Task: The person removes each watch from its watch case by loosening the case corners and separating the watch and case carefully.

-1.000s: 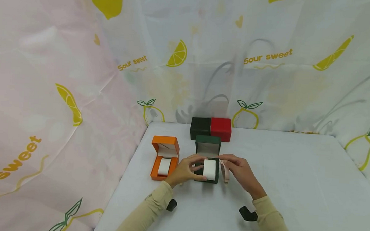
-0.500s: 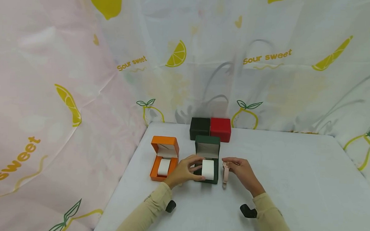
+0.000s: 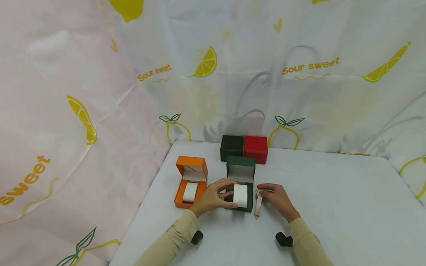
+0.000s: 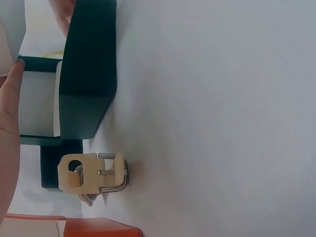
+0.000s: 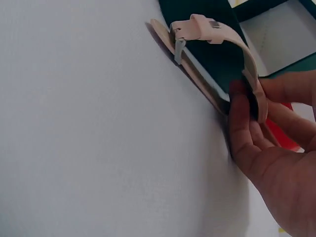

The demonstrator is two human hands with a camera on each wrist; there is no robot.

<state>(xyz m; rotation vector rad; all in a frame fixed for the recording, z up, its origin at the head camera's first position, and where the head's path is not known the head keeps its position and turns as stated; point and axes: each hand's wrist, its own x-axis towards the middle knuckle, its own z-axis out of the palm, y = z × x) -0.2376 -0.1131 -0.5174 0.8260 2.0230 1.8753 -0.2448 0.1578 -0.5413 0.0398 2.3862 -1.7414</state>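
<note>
In the head view, my left hand (image 3: 214,196) pinches a white cushion (image 3: 240,196) in the open dark green watch box (image 3: 241,161); its thumb tip touches the cushion in the left wrist view. Right of that box, my right hand (image 3: 277,198) holds a pink-strapped watch (image 3: 258,205) by its case. In the right wrist view, the watch strap (image 5: 210,30) is unfastened: the buckle end arches up, the other end stretches out flat along the table. The watch's dial is hidden. A beige watch (image 4: 81,173) with a metal clasp stands between the green and orange boxes.
An open orange watch box (image 3: 191,159) with a white cushion (image 3: 190,192) sits to the left. Behind the green box, a closed black box (image 3: 231,148) and a closed red box (image 3: 256,149) stand side by side. A lemon-print cloth hangs behind the white table (image 3: 323,191).
My right hand has moved slightly down and away from the green box with the pink watch. Its looped strap has come apart and now reaches toward the front. My left hand keeps its place.
</note>
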